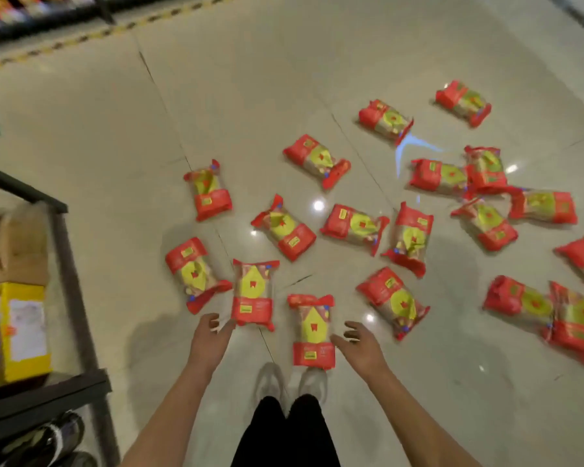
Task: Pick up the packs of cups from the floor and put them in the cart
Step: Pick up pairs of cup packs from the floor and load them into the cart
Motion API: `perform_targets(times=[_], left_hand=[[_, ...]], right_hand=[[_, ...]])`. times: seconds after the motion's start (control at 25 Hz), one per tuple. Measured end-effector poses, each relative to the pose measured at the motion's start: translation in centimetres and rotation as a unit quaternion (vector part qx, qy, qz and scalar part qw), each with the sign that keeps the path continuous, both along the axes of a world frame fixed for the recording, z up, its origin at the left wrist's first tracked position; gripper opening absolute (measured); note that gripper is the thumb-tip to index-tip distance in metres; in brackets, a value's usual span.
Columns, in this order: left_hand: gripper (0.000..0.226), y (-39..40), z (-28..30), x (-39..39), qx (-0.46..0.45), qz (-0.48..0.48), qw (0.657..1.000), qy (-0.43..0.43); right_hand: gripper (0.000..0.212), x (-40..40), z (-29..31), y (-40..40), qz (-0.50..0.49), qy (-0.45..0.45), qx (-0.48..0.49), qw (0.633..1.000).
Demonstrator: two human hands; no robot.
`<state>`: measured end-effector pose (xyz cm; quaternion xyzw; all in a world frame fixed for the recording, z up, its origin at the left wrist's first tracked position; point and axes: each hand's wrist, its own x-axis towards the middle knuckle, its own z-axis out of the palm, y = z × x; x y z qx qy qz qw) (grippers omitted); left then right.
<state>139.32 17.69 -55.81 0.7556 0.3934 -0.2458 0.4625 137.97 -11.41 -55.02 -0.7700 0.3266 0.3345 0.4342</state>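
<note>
On the tiled floor (250, 96) lie many packs (354, 227); left hand (211, 335) and right hand (361, 345) are spread, holding nothing, near two packs.

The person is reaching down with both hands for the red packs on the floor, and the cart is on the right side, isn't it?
Not quite. The head view shows the cart on the left side. Both hands, left hand and right hand, do reach toward the red packs on the floor.
</note>
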Motion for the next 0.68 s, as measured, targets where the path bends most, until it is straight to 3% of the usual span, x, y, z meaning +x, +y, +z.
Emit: perform_targets(times=[0.24, 0.32, 0.48, 0.56, 0.68], left_hand=[[0.067, -0.6, -25.3, 0.8, -0.013, 0.034, 0.995, 0.088], [0.074, -0.8, -32.3, 2.5, 0.000, 0.033, 0.996, 0.078], [0.112, 1.6, -43.4, 6.1, 0.075, 0.029, 0.995, 0.056], [0.109, 2.9, -46.6, 6.8, 0.062, 0.024, 0.996, 0.064], [0.078, 3.8, -48.6, 6.6, -0.008, 0.029, 0.997, 0.069]], right_hand=[[0.073, -1.3, -25.4, -1.1, -0.021, 0.081, -0.002, 0.996], [0.090, -0.6, -32.9, -1.8, -0.027, 0.082, -0.011, 0.996], [0.126, -0.6, -44.7, -3.1, -0.004, 0.075, -0.052, 0.996], [0.104, -2.3, -48.3, -3.2, -0.022, 0.072, -0.038, 0.996], [0.073, -4.2, -50.3, -2.6, -0.053, 0.037, -0.018, 0.998]])
